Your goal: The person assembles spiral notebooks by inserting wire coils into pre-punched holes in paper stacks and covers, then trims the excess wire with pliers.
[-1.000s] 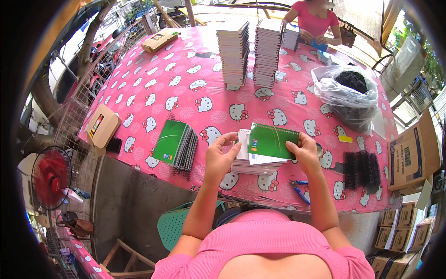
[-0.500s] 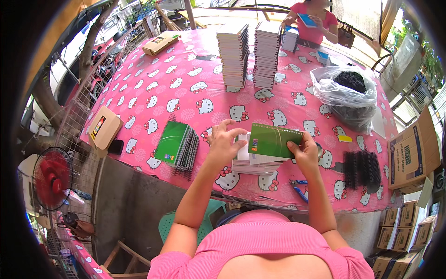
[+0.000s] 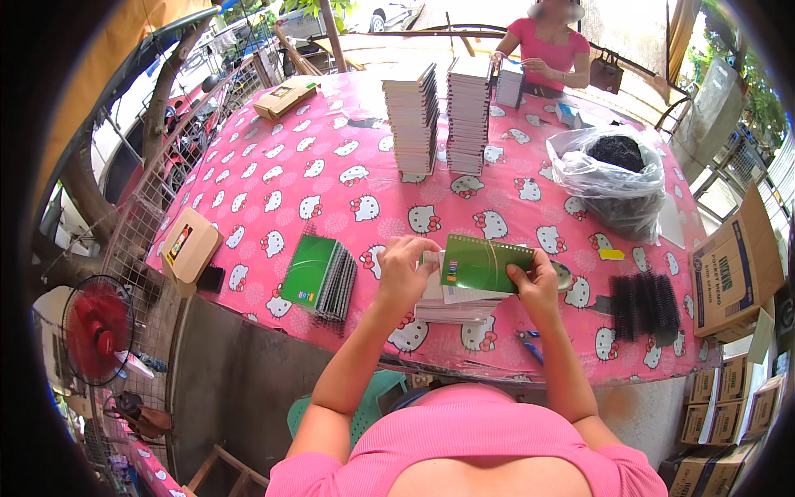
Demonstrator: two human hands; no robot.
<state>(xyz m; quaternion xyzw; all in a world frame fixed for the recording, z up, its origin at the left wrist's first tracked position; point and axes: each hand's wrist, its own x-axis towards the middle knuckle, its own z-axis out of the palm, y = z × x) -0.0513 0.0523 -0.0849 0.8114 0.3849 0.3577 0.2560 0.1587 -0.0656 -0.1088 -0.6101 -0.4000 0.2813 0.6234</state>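
In the head view, we see two bare hands at work over a pink table (image 3: 377, 186) covered with a cat-face print. The right hand (image 3: 538, 286) is clamped on the right edge of a green cover (image 3: 482, 267), its thumb lying flat on the front face. The cover is tilted above a stack of white pages (image 3: 454, 313) near the table's front edge, and we note a row of punched holes along its upper side. The left hand (image 3: 403, 272) is bent at the cover's left edge, thumb and fingertips near each other (we cannot tell whether they pinch a sheet or merely rest there). To the left of the pages, we find a pile of green notebooks (image 3: 319, 277) with dark spiral bindings. Near the right forearm lie blue-handled pliers (image 3: 532, 350), partly hidden by it; farther right we observe a bundle of black spirals (image 3: 646, 306), with a yellow tag (image 3: 611, 254) just beyond. Behind these sits a clear bag (image 3: 609, 178) filled with black material. Toward the far side stand two tall stacks, the left one (image 3: 411, 120) and the right one (image 3: 468, 116), side by side, with a seated co-worker (image 3: 553, 51) beyond them.
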